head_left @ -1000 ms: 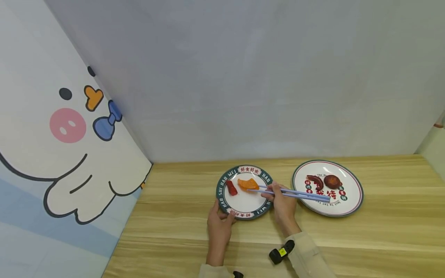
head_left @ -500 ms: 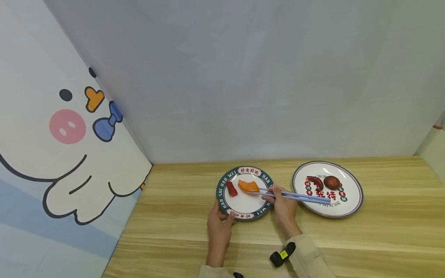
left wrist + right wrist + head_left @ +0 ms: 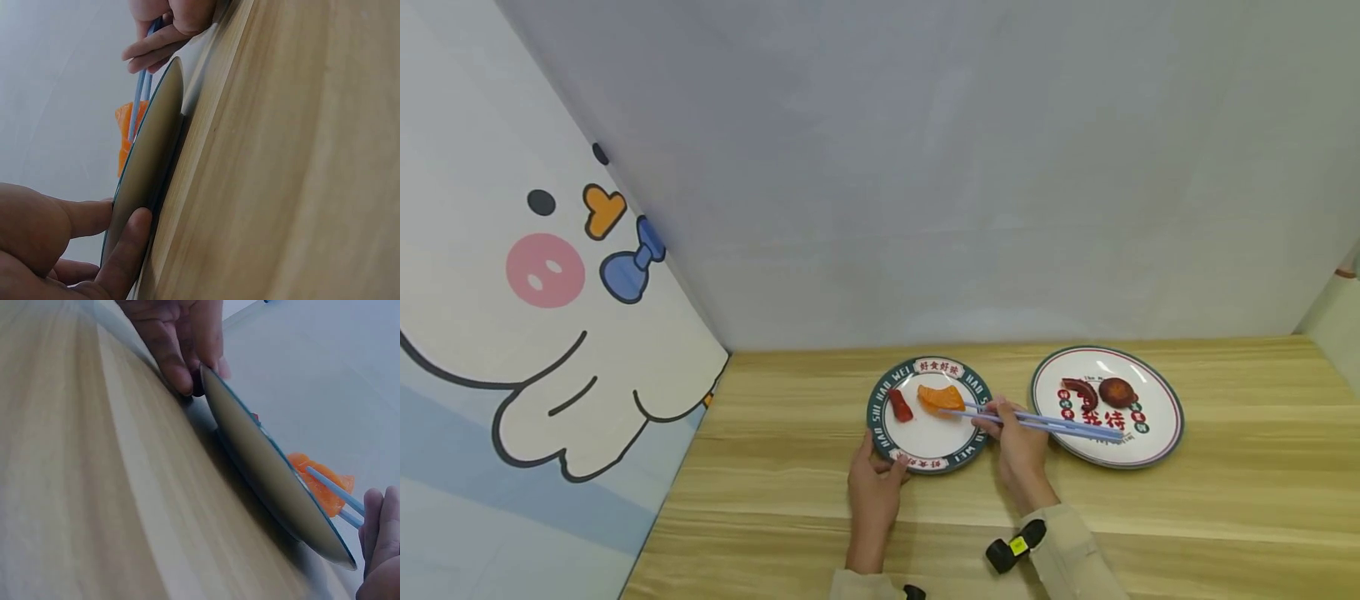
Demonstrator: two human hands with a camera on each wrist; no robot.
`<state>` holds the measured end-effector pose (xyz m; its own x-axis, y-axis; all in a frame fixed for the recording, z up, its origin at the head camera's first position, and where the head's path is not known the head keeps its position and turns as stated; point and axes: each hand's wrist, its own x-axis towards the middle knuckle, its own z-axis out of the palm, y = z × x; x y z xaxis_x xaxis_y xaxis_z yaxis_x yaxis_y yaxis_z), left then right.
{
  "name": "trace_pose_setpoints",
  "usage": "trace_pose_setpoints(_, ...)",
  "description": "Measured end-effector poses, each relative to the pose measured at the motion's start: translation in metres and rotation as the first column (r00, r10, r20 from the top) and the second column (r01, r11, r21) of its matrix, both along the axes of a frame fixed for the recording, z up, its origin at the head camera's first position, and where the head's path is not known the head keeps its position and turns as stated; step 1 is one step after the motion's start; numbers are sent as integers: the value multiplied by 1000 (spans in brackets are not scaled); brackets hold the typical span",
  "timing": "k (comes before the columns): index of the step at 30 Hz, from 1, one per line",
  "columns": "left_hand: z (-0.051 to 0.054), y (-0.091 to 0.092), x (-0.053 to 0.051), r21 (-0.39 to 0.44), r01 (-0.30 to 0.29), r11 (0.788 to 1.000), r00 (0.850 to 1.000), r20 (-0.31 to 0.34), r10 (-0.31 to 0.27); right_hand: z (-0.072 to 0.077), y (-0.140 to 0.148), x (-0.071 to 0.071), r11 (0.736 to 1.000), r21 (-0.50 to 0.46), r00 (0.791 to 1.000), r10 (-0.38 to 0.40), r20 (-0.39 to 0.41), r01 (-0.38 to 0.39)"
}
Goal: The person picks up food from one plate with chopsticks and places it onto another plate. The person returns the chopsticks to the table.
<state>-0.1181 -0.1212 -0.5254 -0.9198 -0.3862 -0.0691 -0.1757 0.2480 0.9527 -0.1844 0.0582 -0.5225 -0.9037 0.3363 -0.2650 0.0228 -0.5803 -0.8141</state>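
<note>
My left hand (image 3: 876,496) grips the near-left rim of a round green-rimmed plate (image 3: 928,440), thumb over the edge and fingers at the underside. In my right hand (image 3: 1022,454) is a pair of light blue chopsticks (image 3: 1067,426). Their tips meet an orange, salmon-like food slice (image 3: 942,399) over the right half of that plate; the right wrist view shows one chopstick (image 3: 334,487) across the slice's near face. Whether the slice is lifted clear of the plate, I cannot tell. A small red food piece (image 3: 899,406) lies on the plate's left side.
To the right stands a larger white plate (image 3: 1161,437) bearing a dark red curled piece like an octopus tentacle (image 3: 1081,392) and a round brown piece (image 3: 1117,392). Behind the wooden table (image 3: 775,467) rises a pale grey wall (image 3: 955,183). A cartoon panel (image 3: 625,350) borders the left.
The right hand and chopsticks have shifted slightly right, and the orange slice has shifted a little the same way. The left hand and both plates stay where they were.
</note>
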Motion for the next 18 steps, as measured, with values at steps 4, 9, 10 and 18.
trace_pose_setpoints(4, 0, 0, -1, -8, -1, 1000, 1000, -1, 1, 2, 2, 0, 999, -34, 1000, -16, 0, 16)
trace_pose_setpoints(9, -1, 0, -1, -9, 2, 1000, 1000, -17, -2, 2, 6, -1, 998, -54, 1000, -15, -7, 14)
trace_pose_setpoints(10, -1, 0, -2, -12, 2, 1000, 1000, -16, -2, 2, 7, -2, 998, -56, 1000, -12, -8, 12)
trace_pose_setpoints(18, 0, 1, -2, -27, -1, 1000, 1000, 15, 2, 0, 12, 0, 999, -50, 999, 14, -32, -15)
